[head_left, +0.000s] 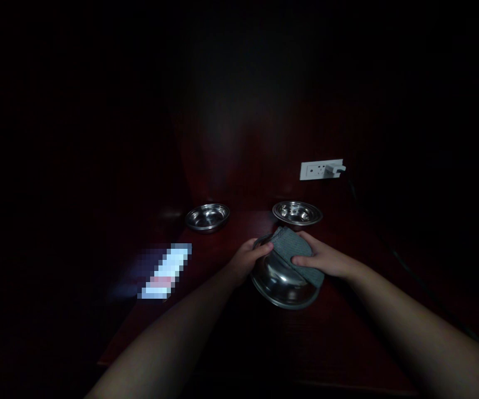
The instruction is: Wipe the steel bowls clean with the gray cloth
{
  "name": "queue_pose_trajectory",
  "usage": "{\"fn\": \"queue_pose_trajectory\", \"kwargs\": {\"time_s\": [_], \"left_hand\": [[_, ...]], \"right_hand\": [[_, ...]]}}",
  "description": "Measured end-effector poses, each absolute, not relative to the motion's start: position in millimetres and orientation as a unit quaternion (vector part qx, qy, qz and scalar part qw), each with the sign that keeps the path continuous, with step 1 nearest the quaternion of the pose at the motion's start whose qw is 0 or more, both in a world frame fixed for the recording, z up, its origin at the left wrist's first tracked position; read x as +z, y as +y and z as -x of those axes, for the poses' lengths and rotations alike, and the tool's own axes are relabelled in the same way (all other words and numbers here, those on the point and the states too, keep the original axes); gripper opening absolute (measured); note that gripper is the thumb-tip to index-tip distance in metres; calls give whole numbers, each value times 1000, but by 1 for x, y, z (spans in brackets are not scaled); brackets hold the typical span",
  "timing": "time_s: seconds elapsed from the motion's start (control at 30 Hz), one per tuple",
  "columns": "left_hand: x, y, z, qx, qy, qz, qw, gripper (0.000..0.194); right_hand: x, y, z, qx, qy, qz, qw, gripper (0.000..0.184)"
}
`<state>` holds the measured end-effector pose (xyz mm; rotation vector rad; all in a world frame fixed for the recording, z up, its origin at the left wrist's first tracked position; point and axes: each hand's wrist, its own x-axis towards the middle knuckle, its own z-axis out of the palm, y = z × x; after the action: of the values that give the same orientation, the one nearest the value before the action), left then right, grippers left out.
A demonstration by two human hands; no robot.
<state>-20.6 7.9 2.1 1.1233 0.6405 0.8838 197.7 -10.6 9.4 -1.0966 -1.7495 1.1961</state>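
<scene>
A shiny metal bowl (283, 280) is held tilted above the dark red table, its rounded outside towards me. My left hand (250, 257) grips the bowl's left rim, thumb on top near the cloth's edge. A grey-green cloth (291, 246) lies over the upper right part of the bowl. My right hand (318, 257) presses the cloth against the bowl, thumb in front and the other fingers partly hidden behind the cloth.
Two more metal bowls stand at the back, a left bowl (207, 217) and a right bowl (297, 213). A bright blurred screen (167, 272) lies at the left. A wall socket (321, 169) holds a plug; its cable runs down the right. The surroundings are very dark.
</scene>
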Motion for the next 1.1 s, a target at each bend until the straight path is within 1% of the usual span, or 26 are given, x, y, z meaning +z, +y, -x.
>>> {"fn": "queue_pose_trajectory", "kwargs": {"time_s": [0.3, 0.5, 0.67, 0.87, 1.1], "left_hand": [[1, 8, 17, 409, 335, -513, 676, 39], [4, 7, 14, 419, 367, -468, 686, 32], [5, 7, 14, 422, 377, -448, 692, 27], [4, 9, 14, 431, 372, -446, 690, 24], [-1, 13, 15, 431, 349, -434, 709, 29]], "right_hand": [[10, -11, -197, 459, -674, 440, 377, 59], [11, -12, -196, 444, -671, 449, 389, 53], [11, -12, -194, 435, -648, 474, 408, 44], [10, -9, -193, 449, -626, 482, 417, 44], [5, -4, -195, 456, -618, 483, 422, 46]]}}
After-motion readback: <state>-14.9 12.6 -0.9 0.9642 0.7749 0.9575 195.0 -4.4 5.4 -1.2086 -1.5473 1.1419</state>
